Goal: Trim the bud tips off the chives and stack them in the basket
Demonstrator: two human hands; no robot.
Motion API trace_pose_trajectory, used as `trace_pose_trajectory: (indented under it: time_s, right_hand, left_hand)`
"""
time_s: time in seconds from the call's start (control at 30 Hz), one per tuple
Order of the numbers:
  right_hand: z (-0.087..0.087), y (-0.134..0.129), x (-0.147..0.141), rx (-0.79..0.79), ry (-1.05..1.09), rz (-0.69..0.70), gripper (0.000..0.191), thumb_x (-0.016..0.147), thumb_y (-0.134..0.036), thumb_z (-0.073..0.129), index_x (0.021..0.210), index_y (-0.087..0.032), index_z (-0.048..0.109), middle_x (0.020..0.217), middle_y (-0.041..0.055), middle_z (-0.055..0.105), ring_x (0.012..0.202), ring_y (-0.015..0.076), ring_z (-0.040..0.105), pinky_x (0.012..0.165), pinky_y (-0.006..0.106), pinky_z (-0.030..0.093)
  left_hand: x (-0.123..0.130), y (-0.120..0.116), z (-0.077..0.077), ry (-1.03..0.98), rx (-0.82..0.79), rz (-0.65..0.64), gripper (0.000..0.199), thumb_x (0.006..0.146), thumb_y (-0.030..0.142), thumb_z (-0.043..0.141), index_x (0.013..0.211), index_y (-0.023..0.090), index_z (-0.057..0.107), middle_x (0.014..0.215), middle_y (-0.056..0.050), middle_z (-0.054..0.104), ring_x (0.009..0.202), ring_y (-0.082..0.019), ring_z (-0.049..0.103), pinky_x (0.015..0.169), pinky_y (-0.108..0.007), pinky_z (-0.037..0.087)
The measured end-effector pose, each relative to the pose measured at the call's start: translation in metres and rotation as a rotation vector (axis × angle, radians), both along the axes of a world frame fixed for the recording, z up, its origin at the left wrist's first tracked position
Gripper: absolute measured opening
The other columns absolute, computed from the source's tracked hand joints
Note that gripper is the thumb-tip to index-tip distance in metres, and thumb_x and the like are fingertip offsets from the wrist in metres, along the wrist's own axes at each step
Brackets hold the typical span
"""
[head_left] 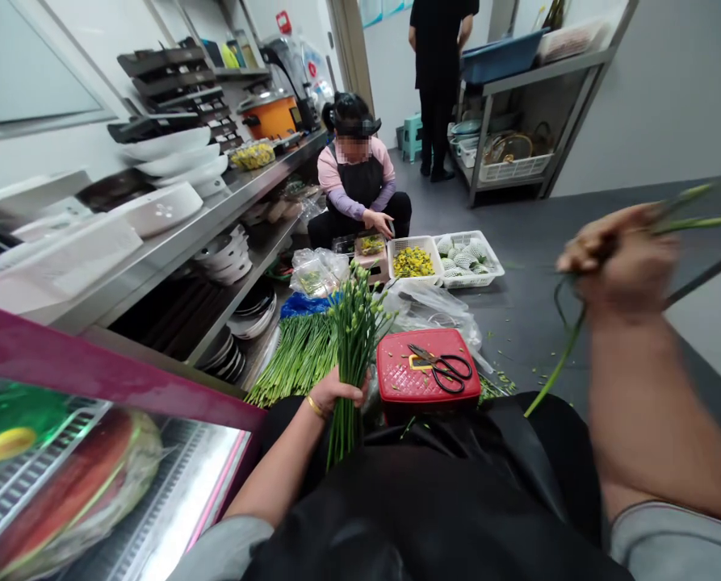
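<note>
My left hand [339, 391] is wrapped round an upright bunch of green flowering chives [355, 335] with budded tips. Out to the right, my right hand [623, 242] is raised and closed on a few loose chive stems [557, 367]; it is smeared by motion. One stem hangs down from it and others stick out to its right. In front of my lap sits a red box [390, 363] with black-handled scissors [442, 367] and green scraps on its lid. A large heap of flowering chives [299, 355] lies to the left of the bunch.
A co-worker [360, 177] squats ahead beside a white basket of yellow flowers [413, 262] and a basket of net-wrapped produce [466, 258]. Another person [442, 81] stands farther back. A steel shelf [263, 181] with dishes runs along the left, and a glass-fronted case [94, 476] is close by.
</note>
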State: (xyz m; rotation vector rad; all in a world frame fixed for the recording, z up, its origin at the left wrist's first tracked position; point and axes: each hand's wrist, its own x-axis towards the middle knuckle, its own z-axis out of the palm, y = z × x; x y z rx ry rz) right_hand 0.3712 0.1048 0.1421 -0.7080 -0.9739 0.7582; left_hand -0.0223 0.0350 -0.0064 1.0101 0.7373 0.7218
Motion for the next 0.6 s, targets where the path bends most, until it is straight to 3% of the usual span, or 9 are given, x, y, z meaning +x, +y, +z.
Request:
trace_pose_trajectory:
  time_s: [0.07,0.13,0.23,0.47,0.53,0.6]
  right_hand:
    - [-0.019,0.003,-0.054,-0.129,0.101,0.159,0.039,0.058,-0.052,0.077,0.059,-0.022,0.053,0.043,-0.0085,0.026,0.034,0.0029,0.020,0.035,0.023,0.011]
    - [-0.034,0.006,-0.100,-0.297,0.099,0.408,0.045,0.049,-0.053,0.082,0.064,-0.020,0.056,0.043,-0.0115,0.023,0.033,0.0006,0.015,0.034,0.021,0.006]
    - [-0.045,0.006,-0.140,-0.402,0.124,0.609,0.049,0.042,-0.050,0.085,0.065,-0.016,0.057,0.044,-0.0120,0.027,0.034,-0.0012,0.015,0.034,0.020,0.005]
    - [-0.042,-0.002,-0.154,-0.461,0.016,0.713,0.047,0.048,-0.051,0.082,0.070,-0.013,0.065,0.038,-0.0127,0.021,0.033,-0.0003,0.013,0.035,0.019,0.003]
    - [-0.037,-0.003,-0.154,-0.403,0.004,0.652,0.045,0.050,-0.053,0.081,0.064,-0.014,0.063,0.038,-0.0117,0.022,0.033,0.0000,0.014,0.034,0.019,0.005]
    - [-0.026,-0.001,-0.143,-0.313,0.022,0.499,0.041,0.053,-0.053,0.080,0.061,-0.016,0.062,0.038,-0.0104,0.024,0.033,0.0008,0.017,0.034,0.019,0.008]
  left_hand:
    - [0.006,-0.002,0.003,0.006,-0.004,-0.004,0.043,0.046,0.029,0.080,0.076,0.012,0.055,0.053,0.001,0.056,0.041,-0.010,0.049,0.043,-0.023,0.037]
    - [0.012,-0.004,0.007,0.007,-0.018,-0.008,0.042,0.046,0.027,0.079,0.076,0.012,0.056,0.053,0.001,0.056,0.041,-0.010,0.049,0.044,-0.023,0.037]
    - [0.017,-0.007,0.010,0.046,-0.024,-0.046,0.036,0.046,0.026,0.079,0.071,0.011,0.057,0.051,-0.001,0.057,0.042,-0.011,0.049,0.043,-0.023,0.035]
    - [0.014,-0.006,0.006,0.087,-0.012,-0.132,0.034,0.046,0.028,0.079,0.067,0.011,0.059,0.050,-0.001,0.057,0.042,-0.011,0.049,0.043,-0.022,0.033]
    - [0.013,-0.004,0.005,0.095,0.005,-0.137,0.033,0.048,0.029,0.079,0.067,0.010,0.059,0.050,-0.001,0.057,0.042,-0.011,0.050,0.043,-0.022,0.033]
    - [0.012,-0.003,0.006,0.115,0.020,-0.158,0.032,0.049,0.029,0.079,0.066,0.011,0.060,0.050,-0.002,0.057,0.043,-0.011,0.050,0.044,-0.023,0.034]
